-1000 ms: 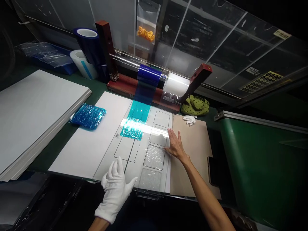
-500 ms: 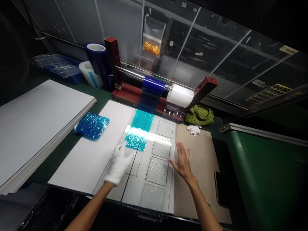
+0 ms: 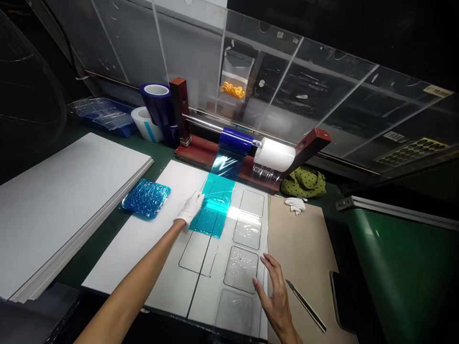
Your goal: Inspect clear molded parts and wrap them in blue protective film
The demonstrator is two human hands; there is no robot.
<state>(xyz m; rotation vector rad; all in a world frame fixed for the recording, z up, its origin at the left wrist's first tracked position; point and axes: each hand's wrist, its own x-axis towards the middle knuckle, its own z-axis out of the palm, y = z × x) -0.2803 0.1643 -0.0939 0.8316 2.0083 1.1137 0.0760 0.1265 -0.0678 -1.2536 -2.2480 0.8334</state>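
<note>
My left hand (image 3: 191, 209), in a white glove, is at the left edge of a blue protective film (image 3: 218, 191). Its fingers are closed on that edge, and thin creases run across the film from the fingertips. The film comes down from a blue roll (image 3: 235, 140) and lies over outlines drawn on a white board (image 3: 172, 282). My right hand (image 3: 274, 294) is bare and open, fingers apart, just right of a column of clear rounded-square pieces (image 3: 241, 269). It holds nothing. A slim utility knife (image 3: 306, 306) lies to its right on brown card.
A red roll stand (image 3: 211, 155) also bears a white roll (image 3: 275, 154). Wrapped blue pieces (image 3: 146, 198) and a stack of white sheets (image 3: 71, 200) lie left. At right are a white glove (image 3: 296, 205), a green dotted pouch (image 3: 304, 182), a phone (image 3: 344, 301) and a green surface (image 3: 398, 267).
My left hand has moved up and away along the film's left edge. The film's wrinkled lower end now lies flatter. My right hand has drawn back toward me, uncovering the knife.
</note>
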